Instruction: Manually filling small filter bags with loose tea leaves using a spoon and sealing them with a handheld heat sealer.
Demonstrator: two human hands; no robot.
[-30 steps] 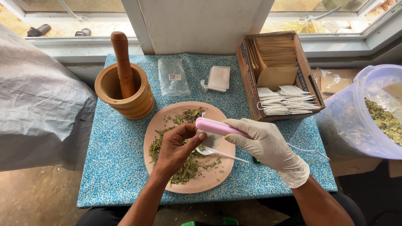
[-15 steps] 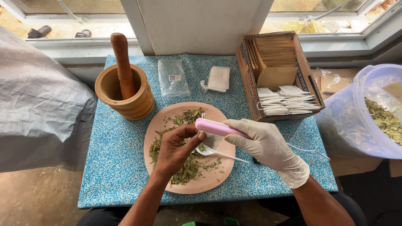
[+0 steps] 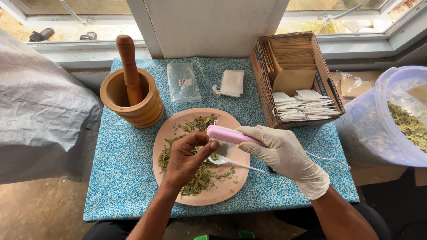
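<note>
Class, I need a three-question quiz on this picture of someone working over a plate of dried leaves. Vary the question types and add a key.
1. True or false: the right hand wears a white glove.
2. What stands inside the wooden mortar? A) a spoon B) a pestle C) a brush
3. Fill in: the left hand is bare and rests over the pink ____ of leaves.

Key
1. True; it grips a pink handheld tool.
2. B; the pestle leans upright in it.
3. Plate; a white plastic fork lies on it too.
</note>
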